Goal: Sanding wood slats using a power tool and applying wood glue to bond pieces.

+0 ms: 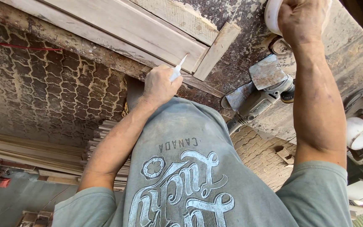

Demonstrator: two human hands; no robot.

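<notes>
My left hand (159,85) is closed around a slim white applicator (179,67). Its tip touches the lower edge of a pale wooden panel (139,29), near the panel's corner. A short wooden strip (217,50) lies against that corner. My right hand (301,19) is at the top of the view and grips a round white tub (271,17), which the hand mostly hides. Both rest over a stained, dusty workbench (353,54).
Two metal scraper blades (265,71) lie on a grey power tool (259,105) on the bench between my arms. A white cup (360,132) is at the right. Thin wood strips (30,151) are stacked below left on patterned paving (43,92). A red cable (17,46) runs at the left.
</notes>
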